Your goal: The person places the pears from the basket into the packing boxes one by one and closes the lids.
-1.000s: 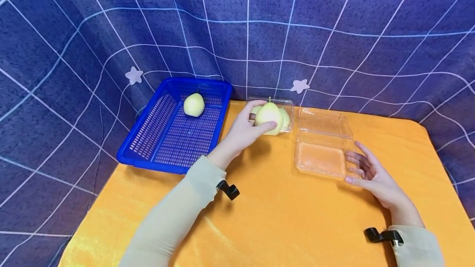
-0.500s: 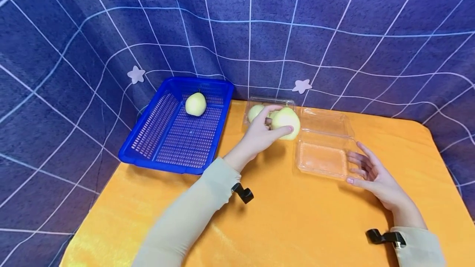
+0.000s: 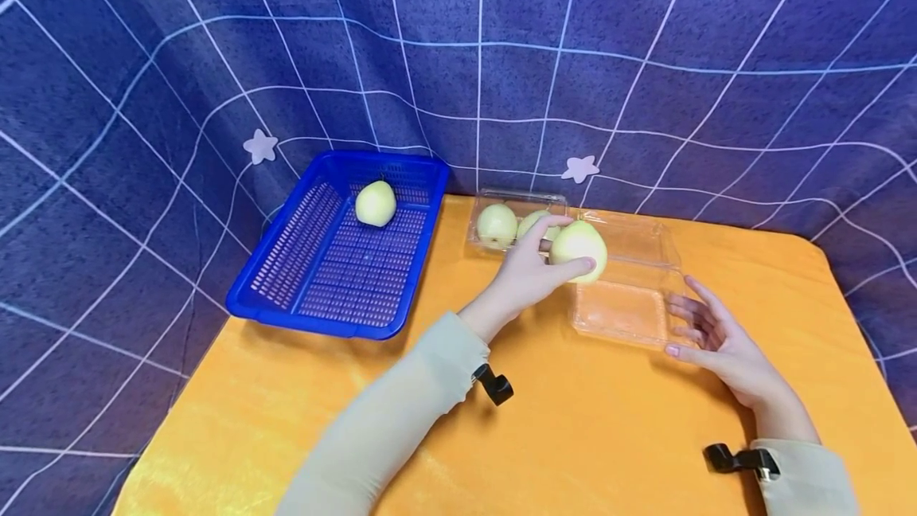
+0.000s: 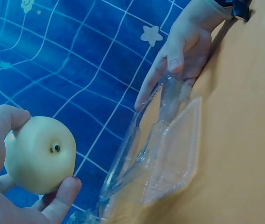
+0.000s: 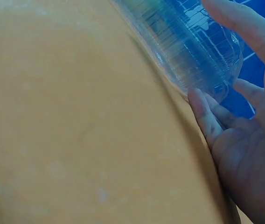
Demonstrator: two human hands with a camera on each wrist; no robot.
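Note:
A pale yellow-green pear [image 3: 579, 252] is gripped between the thumb and fingers of my left hand [image 3: 524, 271]. The pear hangs above the left side of an open clear plastic clamshell box [image 3: 622, 315], and part of the box is hidden behind it. In the left wrist view the pear's dark blossom end [image 4: 54, 149] faces the camera. My right hand [image 3: 729, 353] is at the box's right side, fingers spread and lightly bent. Its fingertips [image 5: 195, 98] touch the box edge in the right wrist view.
Behind my left hand stands another clear plastic box [image 3: 476, 248] with two pears [image 3: 497, 225] visible in it. A blue perforated basket [image 3: 286, 310] on the left holds one pear [image 3: 376, 204]. An orange cloth [image 3: 559, 436] covers the table, and a blue curtain [image 3: 430, 70] hangs behind.
My left hand has carried the pear rightward, from over the pear-filled box to the open clamshell box, uncovering pears behind it. The right hand stays at the clamshell's side.

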